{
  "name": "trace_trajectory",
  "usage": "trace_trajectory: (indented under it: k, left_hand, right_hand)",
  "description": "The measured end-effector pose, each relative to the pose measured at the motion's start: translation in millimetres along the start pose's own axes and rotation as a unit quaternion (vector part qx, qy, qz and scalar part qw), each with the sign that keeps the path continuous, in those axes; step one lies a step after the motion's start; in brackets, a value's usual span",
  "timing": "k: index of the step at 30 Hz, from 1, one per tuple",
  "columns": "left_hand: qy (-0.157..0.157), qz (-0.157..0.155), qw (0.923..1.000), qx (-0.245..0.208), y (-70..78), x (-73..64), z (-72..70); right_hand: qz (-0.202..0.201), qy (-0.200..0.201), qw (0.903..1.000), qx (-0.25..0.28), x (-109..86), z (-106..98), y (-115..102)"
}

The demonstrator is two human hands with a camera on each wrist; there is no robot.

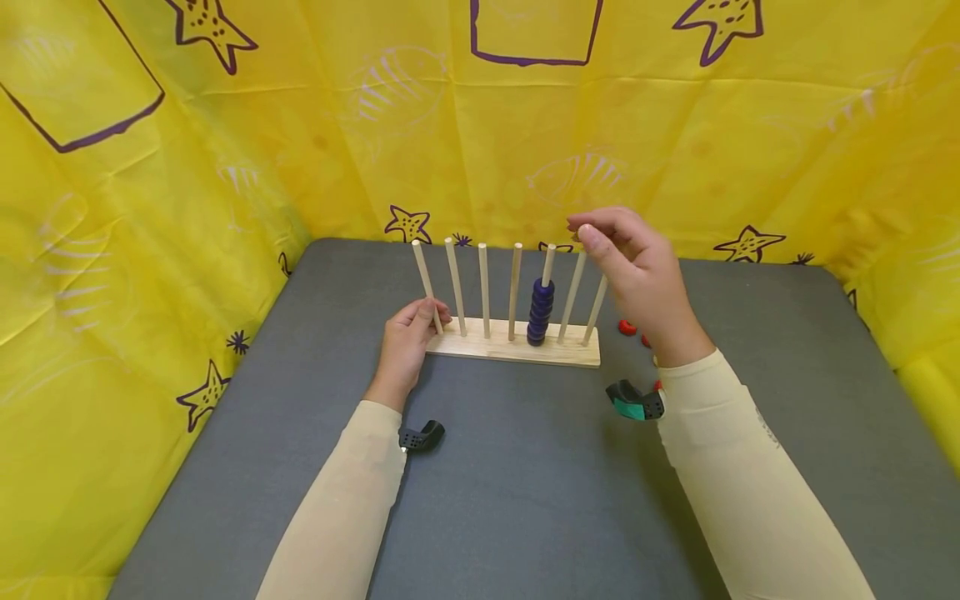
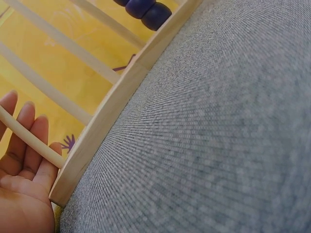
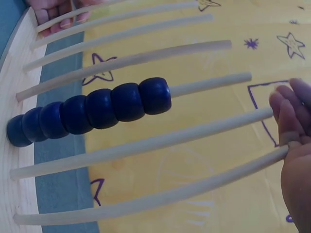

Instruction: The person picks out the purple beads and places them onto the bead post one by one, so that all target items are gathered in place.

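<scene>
A wooden peg rack (image 1: 517,353) stands on the table with several upright pegs. Dark blue beads (image 1: 540,312) are stacked on the third peg from the right. My left hand (image 1: 411,333) holds the leftmost peg (image 2: 34,141) low down, its fingers behind that peg and beside the base. At the opposite end, my right hand (image 1: 637,271) is raised at the tops of the two rightmost pegs. Its bent fingertips (image 3: 286,114) come close to one peg's end, and the thumb covers the tip of the other. Whether it pinches anything there is hidden.
Red beads (image 1: 627,327) lie on the grey table (image 1: 510,483) right of the rack, partly behind the right wrist. Yellow patterned cloth (image 1: 315,133) hangs behind and along both sides. Dark wrist-camera mounts (image 1: 423,437) stick out from the sleeves.
</scene>
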State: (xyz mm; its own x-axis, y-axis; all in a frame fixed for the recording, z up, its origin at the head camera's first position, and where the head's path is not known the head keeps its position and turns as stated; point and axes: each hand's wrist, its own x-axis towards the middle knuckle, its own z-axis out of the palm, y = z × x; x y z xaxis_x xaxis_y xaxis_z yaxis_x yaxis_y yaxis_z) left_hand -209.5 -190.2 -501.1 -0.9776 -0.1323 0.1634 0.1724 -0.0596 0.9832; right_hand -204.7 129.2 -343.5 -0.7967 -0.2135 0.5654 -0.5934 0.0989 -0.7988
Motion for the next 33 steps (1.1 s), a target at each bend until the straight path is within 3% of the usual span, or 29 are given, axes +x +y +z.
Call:
trace_trajectory:
  k: [4,11,33]
  left_hand:
    - [-0.001,0.000,1.0000,0.001,-0.4,0.0,-0.3]
    - [-0.001,0.000,1.0000,-0.003,-0.2,-0.6,0.0]
    - [-0.003,0.002,1.0000,-0.005,0.7,-1.0,-0.6]
  right_hand:
    - [0.005,0.006,0.9979,0.065,0.5,-4.1,0.5]
    - [-0.049,-0.001,0.9837,0.173,-0.4,-7.5,4.7]
    - [-0.062,0.011,0.9762,0.208,-10.5,-15.4,8.9]
